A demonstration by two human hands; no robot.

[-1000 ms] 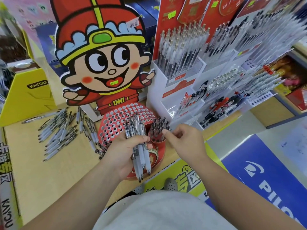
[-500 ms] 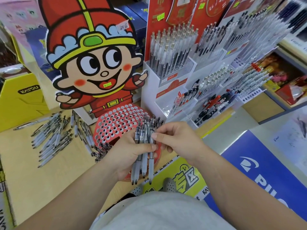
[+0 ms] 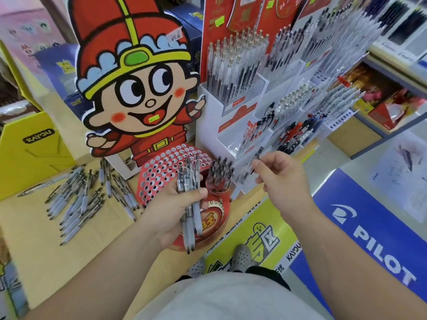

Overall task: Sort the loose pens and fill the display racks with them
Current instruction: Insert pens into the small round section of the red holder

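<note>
separation is the change: 0.5 s ago the right hand point(image 3: 284, 179) had its fingertips on the bundle of pens point(image 3: 187, 179); now it has drawn away to the right and sits apart from it, pinching 1 single pen point(image 3: 258, 155) between thumb and fingers. that pen is motion-blurred, its dark end up, just beside the cluster of pens point(image 3: 220, 174) already standing in the red perforated rack point(image 3: 166, 167). the left hand point(image 3: 171, 213) has kept its place, fingers curled round the bundle, tips pointing down over the rack's front edge. my reading is that the cycle is pick 1, seat 1, and this pen is bound for a free hole next to the cluster. most holes look unfilled, so the task seems early.

loose pens point(image 3: 76, 199) lie in a rough heap on the tan counter point(image 3: 34, 239) to the left, well apart from both hands. a cartoon cutout point(image 3: 138, 88) stands behind the rack, a yellow kayou box point(image 3: 30, 144) at the far left. to the right, a white tiered display point(image 3: 240, 98) is packed with upright pens. below, a blue pilot banner point(image 3: 369, 239) fronts the stand, and grey clogs point(image 3: 241, 252) show on the floor.
</note>
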